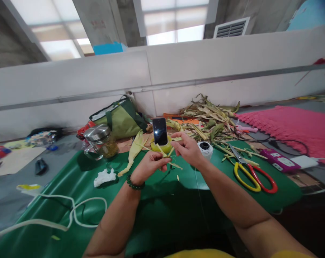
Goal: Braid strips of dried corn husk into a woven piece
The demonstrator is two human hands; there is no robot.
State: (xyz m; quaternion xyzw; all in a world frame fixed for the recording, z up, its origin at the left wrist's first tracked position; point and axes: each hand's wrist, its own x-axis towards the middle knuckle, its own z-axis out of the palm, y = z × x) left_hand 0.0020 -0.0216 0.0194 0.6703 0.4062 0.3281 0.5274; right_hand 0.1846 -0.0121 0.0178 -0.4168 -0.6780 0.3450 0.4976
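Thumb and fingers of my left hand (151, 165) are closed on a small knotted bundle of pale corn husk strips (165, 154), whose ends stick out several ways. My right hand (188, 148) is bent just to the right of it, thumb and index finger closed at the upper end of a husk strip; the exact pinch is hard to see. A larger piece of corn husk (134, 152) lies left of the hands. Behind them a phone (160, 131) leans upright on a yellow roll (162, 147). The spool of white thread (205, 149) stands by my right wrist.
Scissors (248, 172) with yellow and red handles lie right, beside a purple box (279, 160). A husk heap (205, 114) lies at the back. A glass jar (100, 141), green bag (122, 118) and crumpled tissue (104, 177) are left. White cable (71, 211) crosses the green mat (119, 204).
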